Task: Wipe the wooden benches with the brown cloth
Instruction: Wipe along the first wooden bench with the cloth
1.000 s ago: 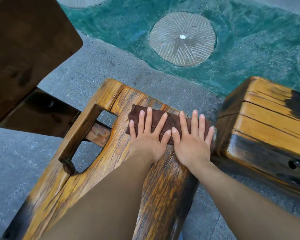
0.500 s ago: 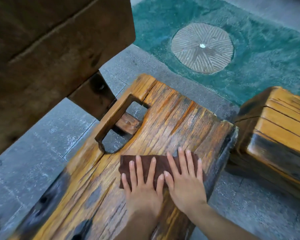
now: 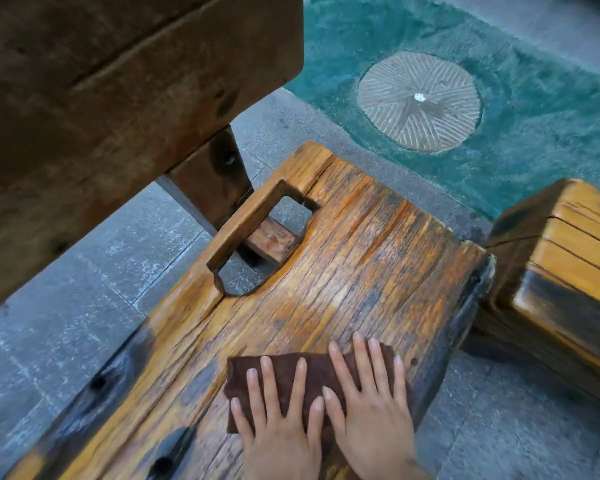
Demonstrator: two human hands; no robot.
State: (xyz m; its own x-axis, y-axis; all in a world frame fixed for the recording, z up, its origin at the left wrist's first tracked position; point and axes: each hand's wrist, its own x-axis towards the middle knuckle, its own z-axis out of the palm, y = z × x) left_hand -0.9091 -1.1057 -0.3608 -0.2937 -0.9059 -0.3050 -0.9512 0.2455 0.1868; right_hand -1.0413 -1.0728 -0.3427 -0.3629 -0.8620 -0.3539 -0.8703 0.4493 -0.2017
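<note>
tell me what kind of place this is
Probably an outdoor courtyard or garden seating spot: heavy rustic wooden benches on grey stone paving, beside a round carved millstone set in a teal surface.

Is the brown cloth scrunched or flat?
Flat: the brown cloth lies smooth on the bench under the left hand and right hand.

The left hand (image 3: 282,427) and the right hand (image 3: 374,414) lie side by side, palms down, fingers straight and slightly spread, the two thumbs nearly touching. Both point away from the body; the right wrist just shows at the lower edge.
</note>
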